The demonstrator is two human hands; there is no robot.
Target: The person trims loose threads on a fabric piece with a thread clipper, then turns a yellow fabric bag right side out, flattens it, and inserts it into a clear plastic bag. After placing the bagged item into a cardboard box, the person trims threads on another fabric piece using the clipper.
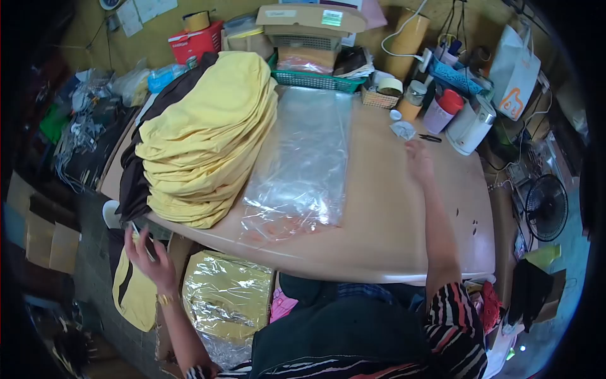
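Over the table's left front corner, my left hand point(151, 258) is raised with its fingers apart, near the dark cloth point(132, 183). My right hand point(418, 158) reaches over the table point(385, 208) towards its back right, fingers spread, just short of a small crumpled clear piece point(403, 130) and black thread snips point(430, 138). Neither hand shows anything held. A tall pile of folded yellow fabric point(208, 139) lies on the table's left side, partly over the dark cloth. Beside it, flat clear plastic bags point(303, 158) are stacked in the middle.
Along the back stand a green basket point(315, 81), a cardboard box point(309, 20), an orange jar point(411, 100), a red-lidded cup point(442, 108) and a white kettle point(470, 129). Below the front edge sits an open box of plastic-wrapped yellow items point(227, 294). A fan point(546, 207) is at right.
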